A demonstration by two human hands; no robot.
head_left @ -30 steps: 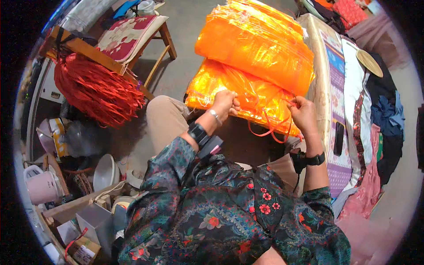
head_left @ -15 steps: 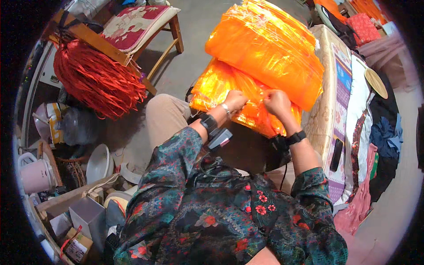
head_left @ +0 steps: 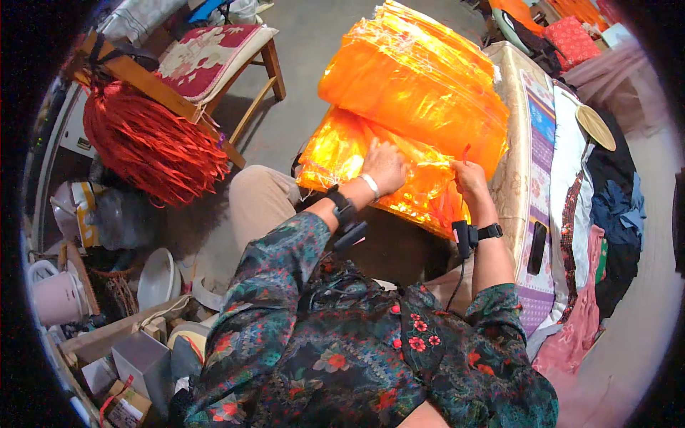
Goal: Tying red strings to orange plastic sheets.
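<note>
A thick stack of shiny orange plastic sheets (head_left: 414, 78) lies in front of me, with loose, frayed white threads along its edges. A lower orange sheet (head_left: 335, 146) spreads out from under the stack toward me. My left hand (head_left: 385, 170) rests on this sheet, palm down, its fingers stretched out and apart. At the sheet's right side, my right hand (head_left: 471, 180) is closed in a pinch. A thin red strip (head_left: 467, 151) sticks up from its fingertips, close to the orange edge. Exactly how the strip meets the sheet is too small to make out.
Left, a bundle of red strips (head_left: 150, 143) hangs from a wooden bar beside a cushioned chair (head_left: 207, 60). A cloth-covered surface on the right bears a phone (head_left: 537, 248), a round fan (head_left: 595, 128) and clothes. Lower left stand a pink bucket (head_left: 57, 296) and boxes (head_left: 143, 364).
My left hand has opened from a fist and now lies flat on the orange sheet. My right hand has turned into a pinch, and the red strip now shows at its fingertips.
</note>
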